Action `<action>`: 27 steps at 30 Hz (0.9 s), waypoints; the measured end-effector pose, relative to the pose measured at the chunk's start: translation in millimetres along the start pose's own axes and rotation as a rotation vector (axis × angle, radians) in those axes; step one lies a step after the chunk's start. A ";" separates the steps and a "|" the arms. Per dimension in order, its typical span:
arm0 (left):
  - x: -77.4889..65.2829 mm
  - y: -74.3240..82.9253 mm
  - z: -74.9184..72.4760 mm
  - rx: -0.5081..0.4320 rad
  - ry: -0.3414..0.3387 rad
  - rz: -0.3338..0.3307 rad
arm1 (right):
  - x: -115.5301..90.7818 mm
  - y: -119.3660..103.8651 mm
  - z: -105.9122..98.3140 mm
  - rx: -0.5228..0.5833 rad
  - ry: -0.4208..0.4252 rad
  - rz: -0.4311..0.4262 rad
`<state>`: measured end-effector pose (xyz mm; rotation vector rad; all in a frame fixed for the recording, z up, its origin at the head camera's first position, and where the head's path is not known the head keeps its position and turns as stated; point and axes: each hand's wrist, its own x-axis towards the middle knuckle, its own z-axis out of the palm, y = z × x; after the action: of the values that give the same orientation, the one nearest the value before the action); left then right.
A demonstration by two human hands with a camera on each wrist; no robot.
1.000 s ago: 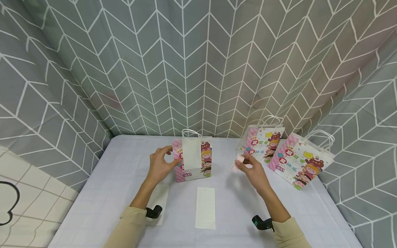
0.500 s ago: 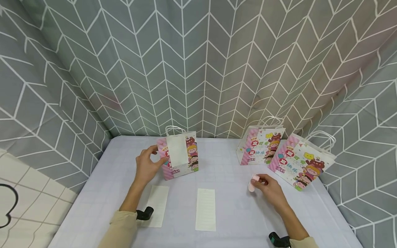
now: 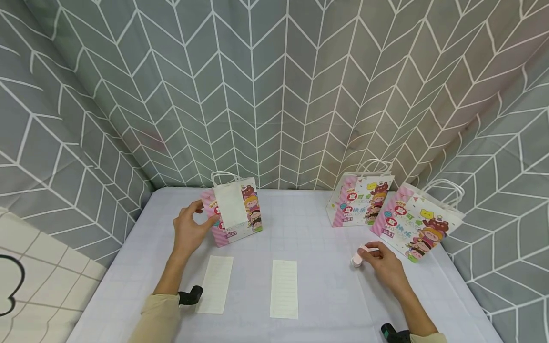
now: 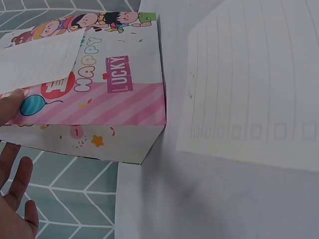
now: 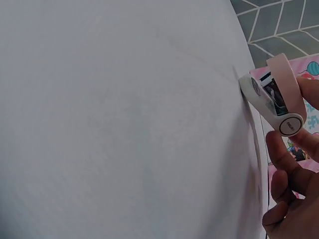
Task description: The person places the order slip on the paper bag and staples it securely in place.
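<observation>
My left hand (image 3: 188,233) grips the left edge of a pink and white paper gift bag (image 3: 252,209), thumb on the front and fingers round the side. The bag stands upright at the back of the table, slightly turned. Over its printed front lies a lined paper slip (image 3: 230,205); the left wrist view shows the thumb (image 4: 11,105) at the slip's edge. Farther right, low over the table, my right hand (image 3: 384,267) holds a small pink and white stapler (image 5: 283,97) between thumb and fingers.
Two matching gift bags, one upright (image 3: 355,200) and one leaning back (image 3: 413,224), stand at the right rear. Two lined paper slips lie on the white table (image 3: 317,305): one at left (image 3: 215,284), one in the middle (image 3: 284,289). A patterned curtain (image 3: 274,95) hangs behind.
My left hand has slid the gift bag, with the slip on its front, to the left and turned it a little. My right hand has moved right and nearer with the stapler.
</observation>
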<state>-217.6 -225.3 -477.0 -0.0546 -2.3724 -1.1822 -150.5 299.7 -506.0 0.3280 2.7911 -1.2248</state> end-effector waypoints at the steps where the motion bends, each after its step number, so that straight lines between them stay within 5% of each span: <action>1: 0.3 -1.5 -0.9 0.003 0.005 -0.004 | 0.9 1.5 -0.5 -0.012 0.010 -0.006; 15: 4.4 -13.1 -17.3 0.018 0.073 -0.089 | 5.6 11.4 -8.1 -0.121 0.059 -0.133; 27: 2.6 -24.2 -30.4 -0.006 0.160 -0.113 | 8.1 13.5 -7.4 -0.121 0.036 -0.129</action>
<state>-213.6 -263.9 -478.3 0.1679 -2.2567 -1.1987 -155.3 315.3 -512.0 0.1654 2.9421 -1.0759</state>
